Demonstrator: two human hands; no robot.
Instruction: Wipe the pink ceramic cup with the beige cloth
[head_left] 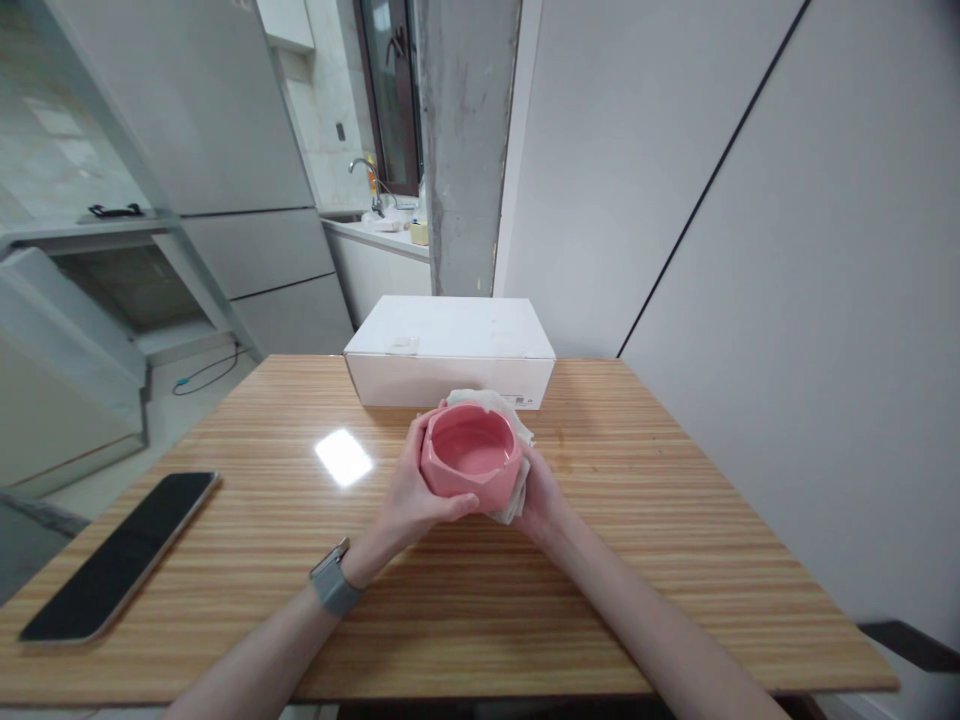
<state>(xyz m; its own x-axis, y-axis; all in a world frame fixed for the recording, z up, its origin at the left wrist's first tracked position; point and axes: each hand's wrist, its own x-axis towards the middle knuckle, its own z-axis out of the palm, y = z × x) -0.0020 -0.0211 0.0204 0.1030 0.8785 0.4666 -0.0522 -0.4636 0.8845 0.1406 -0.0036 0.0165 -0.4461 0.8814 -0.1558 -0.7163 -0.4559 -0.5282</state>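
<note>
Both hands hold a pink bowl with a white cloth, just in front of the white box.

Left hand cups the pink bowl firmly; right hand presses the white cloth against its far side. I think a steady grip and a small turning wipe are best. The bowl is faceted, glossy, empty, just above the table; behind it stands the white box.
</note>
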